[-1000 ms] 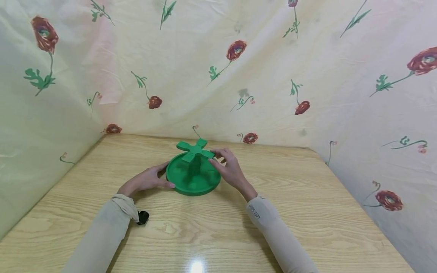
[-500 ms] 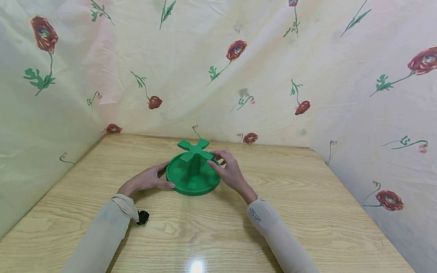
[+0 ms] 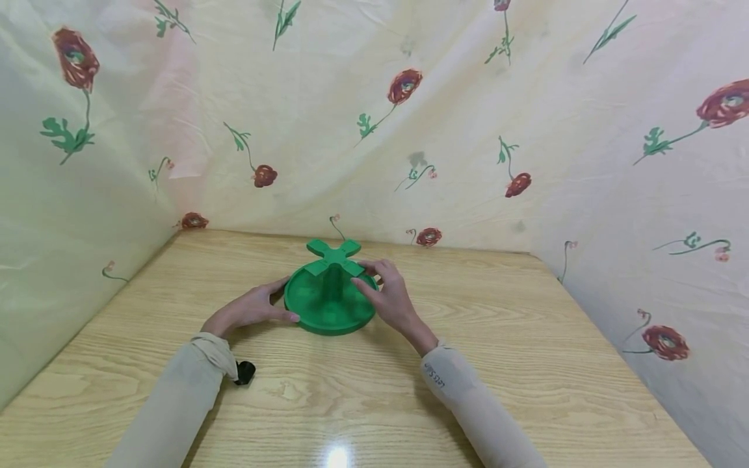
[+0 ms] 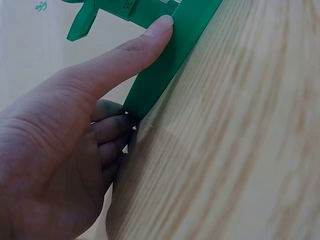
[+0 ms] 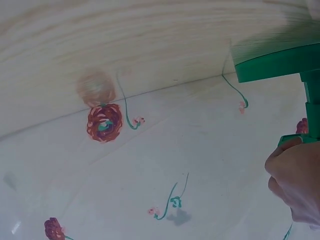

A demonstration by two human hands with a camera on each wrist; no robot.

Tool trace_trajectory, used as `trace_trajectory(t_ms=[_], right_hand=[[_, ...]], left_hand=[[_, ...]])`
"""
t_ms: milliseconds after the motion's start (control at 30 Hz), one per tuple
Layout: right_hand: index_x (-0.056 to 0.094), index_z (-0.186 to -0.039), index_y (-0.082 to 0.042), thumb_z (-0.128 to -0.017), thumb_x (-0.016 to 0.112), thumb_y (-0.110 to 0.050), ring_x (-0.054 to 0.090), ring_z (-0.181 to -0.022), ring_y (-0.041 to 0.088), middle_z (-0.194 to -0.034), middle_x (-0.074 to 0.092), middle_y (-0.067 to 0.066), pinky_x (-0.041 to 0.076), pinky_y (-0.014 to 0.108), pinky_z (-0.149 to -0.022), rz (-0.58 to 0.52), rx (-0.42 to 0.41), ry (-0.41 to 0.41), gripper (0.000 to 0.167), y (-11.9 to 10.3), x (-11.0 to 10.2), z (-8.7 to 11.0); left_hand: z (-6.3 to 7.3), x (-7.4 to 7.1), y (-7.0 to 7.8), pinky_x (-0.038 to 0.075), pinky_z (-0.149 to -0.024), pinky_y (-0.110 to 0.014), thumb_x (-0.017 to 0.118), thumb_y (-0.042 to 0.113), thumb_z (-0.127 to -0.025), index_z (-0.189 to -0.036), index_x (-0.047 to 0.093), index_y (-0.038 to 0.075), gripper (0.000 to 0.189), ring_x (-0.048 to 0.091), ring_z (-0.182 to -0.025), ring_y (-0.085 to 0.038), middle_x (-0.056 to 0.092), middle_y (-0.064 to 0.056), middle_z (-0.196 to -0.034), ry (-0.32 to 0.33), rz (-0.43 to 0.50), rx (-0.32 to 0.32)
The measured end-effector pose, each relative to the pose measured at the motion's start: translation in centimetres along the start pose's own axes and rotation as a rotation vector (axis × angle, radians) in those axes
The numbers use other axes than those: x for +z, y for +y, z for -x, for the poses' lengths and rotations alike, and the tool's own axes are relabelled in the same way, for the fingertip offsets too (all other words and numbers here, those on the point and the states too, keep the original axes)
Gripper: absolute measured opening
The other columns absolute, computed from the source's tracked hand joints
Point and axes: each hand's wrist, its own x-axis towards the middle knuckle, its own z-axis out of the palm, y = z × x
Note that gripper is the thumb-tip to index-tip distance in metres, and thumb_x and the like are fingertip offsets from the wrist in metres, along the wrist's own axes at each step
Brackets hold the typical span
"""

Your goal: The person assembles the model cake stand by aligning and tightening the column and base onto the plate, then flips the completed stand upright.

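The left hand (image 3: 254,307) holds the rim of a green round tray (image 3: 330,329), with the thumb on the edge and the other fingers bent at its side. This tray lies on the wooden desk (image 3: 497,344), and from its middle rises a green post (image 3: 333,287), which carries a cross-shaped top (image 3: 335,255). The right hand (image 3: 393,296) is at one blade (image 3: 353,268) of this top, thumb and forefinger apart; whether they pinch it, I cannot tell
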Motion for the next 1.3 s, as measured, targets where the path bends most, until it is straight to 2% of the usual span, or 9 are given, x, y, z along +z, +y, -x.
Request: trace_trajectory(t_ms=[133,267,367,567,800,1033,1167,1300], right_hand=[[0.068,-0.124,0.004,-0.096,0.075,-0.007,0.057,-0.105,0.033,-0.107,0.064,0.015,0.049,0.06,-0.085,0.017,-0.011,0.012,0.031,-0.2,0.2,0.2],[0.068,-0.124,0.003,-0.096,0.076,-0.008,0.058,-0.106,0.032,-0.107,0.064,0.014,0.05,0.056,-0.085,0.043,-0.011,0.024,0.032,-0.3,0.4,0.3],[0.069,-0.124,0.003,-0.095,0.077,-0.009,0.059,-0.105,0.034,-0.106,0.065,0.014,0.052,0.053,-0.084,0.052,-0.015,0.034,0.033,-0.5,0.6,0.4],[0.069,-0.122,0.006,-0.094,0.078,-0.008,0.059,-0.101,0.038,-0.104,0.067,0.016,0.052,0.056,-0.084,0.047,-0.024,0.054,0.033,-0.8,1.0,0.6],[0.072,-0.117,0.005,-0.093,0.079,-0.008,0.061,-0.097,0.031,-0.102,0.071,0.014,0.053,0.044,-0.082,0.071,-0.067,0.089,0.028,-1.6,1.4,0.8],[0.07,-0.114,0.009,-0.097,0.072,-0.005,0.063,-0.099,0.034,-0.104,0.07,0.02,0.055,0.057,-0.08,0.035,-0.098,0.134,0.022,-1.1,0.6,0.2],[0.068,-0.117,0.01,-0.099,0.069,-0.004,0.063,-0.101,0.037,-0.106,0.068,0.022,0.054,0.055,-0.081,0.032,-0.08,0.156,0.023,-0.2,0.0,-0.7],[0.064,-0.123,0.011,-0.1,0.066,-0.004,0.06,-0.107,0.042,-0.112,0.066,0.025,0.054,0.054,-0.085,0.02,-0.03,0.127,0.028,0.5,-0.4,-1.6]], left_hand=[[0.0,0.0,-0.1,0.019,-0.12,-0.064,0.082,0.042,-0.089,-0.164,0.017,-0.001,0.108,0.013,-0.154,-0.046,0.019,-0.026,-0.167,0.0,0.0,-0.003],[0.0,0.0,0.0,0.018,-0.12,-0.064,0.082,0.042,-0.089,-0.164,0.017,0.0,0.108,0.013,-0.154,-0.046,0.019,-0.026,-0.167,0.001,0.001,-0.003],[0.0,0.0,0.1,0.018,-0.12,-0.064,0.082,0.042,-0.089,-0.164,0.017,0.0,0.108,0.012,-0.154,-0.046,0.019,-0.026,-0.167,0.0,0.003,-0.004],[0.0,0.1,0.1,0.019,-0.119,-0.065,0.082,0.042,-0.089,-0.165,0.017,0.001,0.108,0.013,-0.154,-0.046,0.019,-0.026,-0.167,-0.001,-0.003,-0.002],[0.1,0.1,0.1,0.019,-0.119,-0.064,0.082,0.043,-0.089,-0.164,0.017,0.0,0.108,0.014,-0.154,-0.046,0.02,-0.026,-0.167,0.002,-0.007,0.002],[0.0,0.1,0.1,0.02,-0.119,-0.064,0.082,0.04,-0.09,-0.164,0.017,0.0,0.106,0.014,-0.154,-0.045,0.02,-0.025,-0.167,0.003,0.003,0.012],[0.0,0.1,0.1,0.02,-0.119,-0.064,0.082,0.04,-0.09,-0.164,0.018,0.0,0.106,0.015,-0.154,-0.045,0.02,-0.025,-0.167,0.004,0.003,0.012],[0.0,0.1,0.2,0.02,-0.119,-0.064,0.082,0.04,-0.09,-0.164,0.018,0.0,0.106,0.015,-0.154,-0.045,0.02,-0.026,-0.167,0.004,0.003,0.009]])
